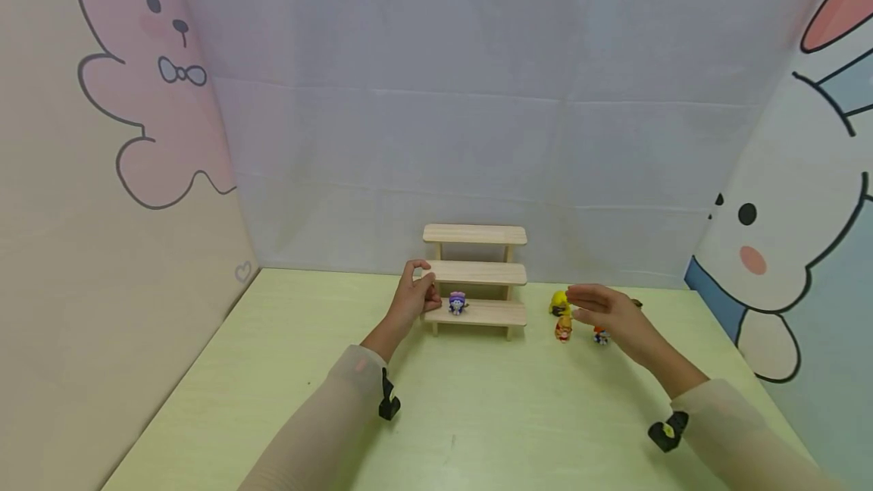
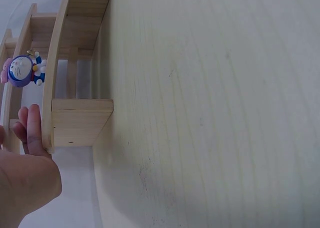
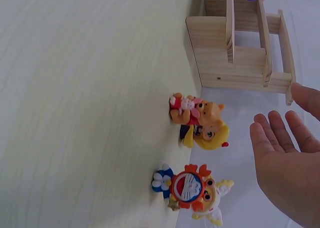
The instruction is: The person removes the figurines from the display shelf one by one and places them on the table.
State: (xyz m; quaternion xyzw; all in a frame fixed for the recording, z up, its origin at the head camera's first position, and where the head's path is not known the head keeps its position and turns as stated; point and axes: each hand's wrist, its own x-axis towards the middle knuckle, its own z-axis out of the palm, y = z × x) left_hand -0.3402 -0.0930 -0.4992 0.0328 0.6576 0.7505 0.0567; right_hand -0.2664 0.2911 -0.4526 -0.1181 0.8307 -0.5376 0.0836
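A three-tier wooden step shelf (image 1: 477, 273) stands against the back wall. On its lowest board sits a small blue-and-white cat figurine (image 1: 457, 304) with a purple hat. My left hand (image 1: 411, 298) is at the shelf's left end, fingers beside the lowest board and no figurine in it; whether it touches the wood is unclear. To the right, my right hand (image 1: 614, 318) hovers with extended fingers, holding nothing. Near it stand a bear figurine (image 3: 207, 113), a yellow-haired figurine (image 3: 215, 138), a blue cat figurine in a red crab costume (image 3: 187, 187), and a white-and-yellow figurine (image 3: 214, 203) partly hidden behind that.
The pale wooden tabletop (image 1: 436, 415) stretches in front of the shelf. A white cloth backdrop (image 1: 409, 135) closes off the rear. Side panels show a pink cartoon bear (image 1: 150, 97) at left and a white cartoon rabbit (image 1: 771, 233) at right.
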